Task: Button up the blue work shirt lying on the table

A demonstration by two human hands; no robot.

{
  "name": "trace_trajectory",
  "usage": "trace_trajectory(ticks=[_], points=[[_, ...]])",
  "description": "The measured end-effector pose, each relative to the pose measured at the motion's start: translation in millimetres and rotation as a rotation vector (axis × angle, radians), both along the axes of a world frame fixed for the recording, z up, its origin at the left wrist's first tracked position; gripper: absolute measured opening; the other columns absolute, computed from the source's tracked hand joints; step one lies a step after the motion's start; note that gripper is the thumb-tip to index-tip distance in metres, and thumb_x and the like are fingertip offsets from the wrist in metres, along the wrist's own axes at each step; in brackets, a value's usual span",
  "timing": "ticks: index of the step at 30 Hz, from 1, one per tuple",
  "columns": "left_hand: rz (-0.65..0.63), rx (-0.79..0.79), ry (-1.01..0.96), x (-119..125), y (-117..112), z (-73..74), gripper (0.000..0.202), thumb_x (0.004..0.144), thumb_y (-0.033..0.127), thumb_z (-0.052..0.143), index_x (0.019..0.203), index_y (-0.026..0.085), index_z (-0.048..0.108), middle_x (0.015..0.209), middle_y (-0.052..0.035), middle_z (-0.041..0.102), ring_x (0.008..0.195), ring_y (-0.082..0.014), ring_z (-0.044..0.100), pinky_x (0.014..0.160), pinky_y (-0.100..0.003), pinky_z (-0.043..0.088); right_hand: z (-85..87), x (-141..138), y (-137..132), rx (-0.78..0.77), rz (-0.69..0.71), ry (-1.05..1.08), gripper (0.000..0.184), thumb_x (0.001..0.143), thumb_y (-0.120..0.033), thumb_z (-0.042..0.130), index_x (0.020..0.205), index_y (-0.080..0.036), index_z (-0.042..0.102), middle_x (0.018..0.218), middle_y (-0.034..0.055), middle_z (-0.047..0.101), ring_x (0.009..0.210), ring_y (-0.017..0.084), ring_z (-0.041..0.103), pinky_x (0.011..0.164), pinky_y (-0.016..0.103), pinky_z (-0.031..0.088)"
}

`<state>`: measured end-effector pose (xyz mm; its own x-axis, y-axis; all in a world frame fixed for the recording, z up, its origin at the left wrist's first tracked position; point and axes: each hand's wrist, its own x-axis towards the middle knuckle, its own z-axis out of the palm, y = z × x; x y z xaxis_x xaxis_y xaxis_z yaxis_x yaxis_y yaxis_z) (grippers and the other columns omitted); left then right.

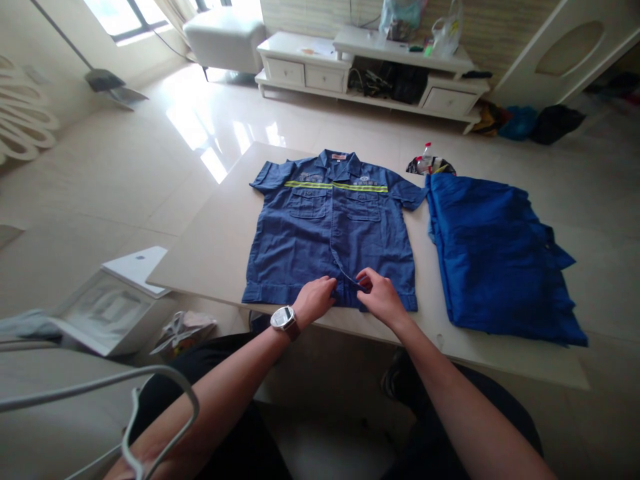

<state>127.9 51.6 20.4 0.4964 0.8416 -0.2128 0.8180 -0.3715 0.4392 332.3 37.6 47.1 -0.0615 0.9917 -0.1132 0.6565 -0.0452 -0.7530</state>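
Note:
A dark blue short-sleeved work shirt (pixel 295 243) lies front up on a pale table (pixel 210 247), its collar away from me. A yellow reflective stripe crosses its chest above two flap pockets. My left hand (pixel 316 299), with a wristwatch (pixel 283 319) on the wrist, is closed on the bottom hem near the middle; its fingertips are partly hidden. To its right, my right hand (pixel 381 297) pinches the lower front edge of the shirt, which lifts slightly in a curve. Beside the shirt on the right sits a pile of brighter blue cloth (pixel 500 257).
Behind the pile's far corner stands a bottle with a red cap (pixel 427 152). Left of the table is a white box (pixel 120 307) beside a plastic bag (pixel 183 333). A grey cable (pixel 165 373) loops near my left forearm. A low white cabinet (pixel 310 63) stands across the room.

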Motion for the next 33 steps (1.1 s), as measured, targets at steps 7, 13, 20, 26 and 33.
trace_trajectory(ticks=[7, 13, 20, 26, 33], points=[[0.022, 0.014, -0.050, 3, 2, -0.1, 0.011, 0.086, 0.020, 0.066, 0.095, 0.021, 0.071, 0.100, -0.0065, 0.072, 0.091, -0.0215, 0.068, 0.079, -0.030, 0.050, -1.7, -6, 0, -0.031, 0.028, 0.069, 0.014, 0.072, -0.015, 0.060, 0.082, -0.022, 0.067, 0.076, -0.0009, 0.072, 0.072, 0.016, 0.066, 0.069, 0.026, 0.048], [0.072, -0.039, -0.060, 7, -1, -0.1, 0.012, 0.084, 0.016, 0.064, 0.089, 0.022, 0.074, 0.096, -0.0049, 0.074, 0.091, -0.0210, 0.068, 0.081, -0.030, 0.050, -5.4, -9, -1, -0.025, 0.070, 0.016, 0.009, 0.076, -0.020, 0.061, 0.077, -0.021, 0.069, 0.070, -0.0013, 0.069, 0.068, 0.015, 0.062, 0.066, 0.026, 0.042], [0.082, -0.033, -0.022, 5, -2, -4.9, 0.009, 0.087, 0.019, 0.065, 0.094, 0.019, 0.071, 0.099, -0.0076, 0.073, 0.093, -0.0215, 0.068, 0.085, -0.031, 0.051, -4.2, -11, -2, -0.040, 0.079, -0.008, 0.009, 0.077, -0.021, 0.062, 0.078, -0.020, 0.072, 0.070, 0.0002, 0.069, 0.068, 0.016, 0.062, 0.067, 0.026, 0.042], [0.067, -0.047, -0.051, 7, -2, 1.7, 0.014, 0.089, 0.016, 0.059, 0.094, 0.020, 0.071, 0.101, -0.0070, 0.074, 0.095, -0.0203, 0.068, 0.084, -0.029, 0.051, -8.3, -14, -4, -0.032, 0.106, -0.024, 0.011, 0.078, -0.018, 0.063, 0.080, -0.020, 0.073, 0.074, 0.0012, 0.072, 0.070, 0.016, 0.064, 0.069, 0.027, 0.043], [0.116, -0.019, -0.080, 8, -4, 9.0, 0.014, 0.087, 0.018, 0.063, 0.093, 0.022, 0.074, 0.098, -0.0056, 0.076, 0.093, -0.0212, 0.070, 0.081, -0.029, 0.051, -15.3, -23, -9, 0.051, 0.143, -0.129, 0.015, 0.081, -0.014, 0.060, 0.084, -0.022, 0.072, 0.078, 0.0017, 0.073, 0.073, 0.017, 0.064, 0.071, 0.028, 0.043]])
